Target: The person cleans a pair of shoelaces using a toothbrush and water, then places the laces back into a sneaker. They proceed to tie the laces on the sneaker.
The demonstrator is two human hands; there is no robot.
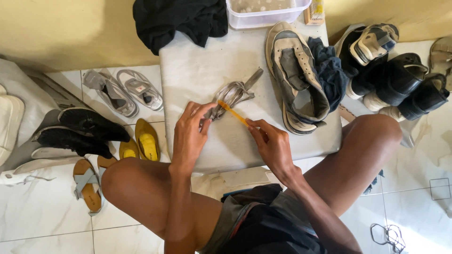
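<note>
Head view, looking down on a seated person at a low grey-white work surface (202, 66) in the centre of the frame. At centre, the left hand (188, 136) pinches a bundle of grey shoelaces (233, 94) between thumb and fingertips, the laces lying on the surface and trailing toward the upper right. Just to the right, the right hand (270, 143) holds a thin orange stick-like tool (232, 112) between thumb and forefinger; the tool's far tip meets the laces just beside the left fingertips. What kind of tool it is cannot be told.

Right of the laces, on the same surface, lies a worn grey-white sneaker (294, 75) without laces, its opening upward, with a dark blue cloth (329, 70) bunched against its right side. At the upper edge of the frame, a black cloth (179, 19) hangs over the surface's far corner, beside a clear plastic tub (263, 14).

On the tiled floor (42, 211) at left: a pair of grey sandals (122, 91), black shoes (82, 131), yellow flats (146, 141) and a tan sandal (87, 183). At the upper right stands a cluster of black and white shoes (395, 75). A loose tangle of cord (388, 235) lies in the lower right corner. The person's bare knees frame the surface at lower left and right.
</note>
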